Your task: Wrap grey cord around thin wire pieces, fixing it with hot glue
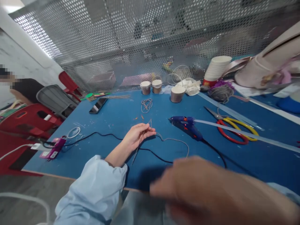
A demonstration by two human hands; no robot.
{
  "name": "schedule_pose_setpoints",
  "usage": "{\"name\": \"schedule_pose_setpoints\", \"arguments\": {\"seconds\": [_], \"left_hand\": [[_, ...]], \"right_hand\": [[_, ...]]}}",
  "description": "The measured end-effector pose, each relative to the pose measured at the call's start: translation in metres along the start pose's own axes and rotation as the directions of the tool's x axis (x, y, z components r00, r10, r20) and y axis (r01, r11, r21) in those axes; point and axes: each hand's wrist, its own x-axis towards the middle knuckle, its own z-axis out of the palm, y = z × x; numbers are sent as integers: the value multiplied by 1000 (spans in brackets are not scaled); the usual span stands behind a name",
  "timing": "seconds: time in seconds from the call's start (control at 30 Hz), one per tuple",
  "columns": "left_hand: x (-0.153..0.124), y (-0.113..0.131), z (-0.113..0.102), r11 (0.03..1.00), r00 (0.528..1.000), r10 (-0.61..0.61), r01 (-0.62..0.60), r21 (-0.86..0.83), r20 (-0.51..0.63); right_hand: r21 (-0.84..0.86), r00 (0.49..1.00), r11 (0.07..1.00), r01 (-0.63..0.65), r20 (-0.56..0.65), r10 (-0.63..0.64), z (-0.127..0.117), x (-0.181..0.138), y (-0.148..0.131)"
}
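Note:
My left hand (140, 135) is held over the middle of the blue table, its fingers closed on a thin grey cord. A thin straight piece, like a wire or stick (135, 155), sticks out below the same hand. The grey cord (174, 139) runs from the fingers in a loop to the right and disappears behind my right hand. Close to the camera, my right hand (187, 184) is smeared by motion, so its fingers and anything in them cannot be made out. A blue glue gun (186, 125) with a long clear glue stick lies to the right.
Yellow-and-red scissors (231, 125) lie at right. Cups (177, 94), a cord bundle (146, 105) and a phone (97, 105) sit towards the back, before a perforated metal screen (145, 47). A black cable (103, 133) crosses the table from a purple power strip (54, 149). Another person sits at far left.

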Motion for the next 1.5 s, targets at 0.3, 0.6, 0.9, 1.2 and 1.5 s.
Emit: {"name": "schedule_pose_setpoints", "arguments": {"seconds": [0.3,0.6,0.9,1.2,1.5], "left_hand": [[-8,-7,6,998,998,-59,59,-15,9],[-13,-7,10,999,999,-44,44,-10,-27],[-10,-5,11,999,998,-35,37,40,-42],[-12,-3,4,989,998,6,3,150,-59],[-12,-4,7,975,992,95,-77,208,-79]], "right_hand": [[792,746,504,-344,-95,659,-31,77,95],[822,720,378,-425,54,691,-37,69,83],[708,676,552,-440,-143,723,-36,67,75],[864,596,375,-336,-114,795,-31,68,78],[867,566,346,-359,-93,819,-30,68,80]]}}
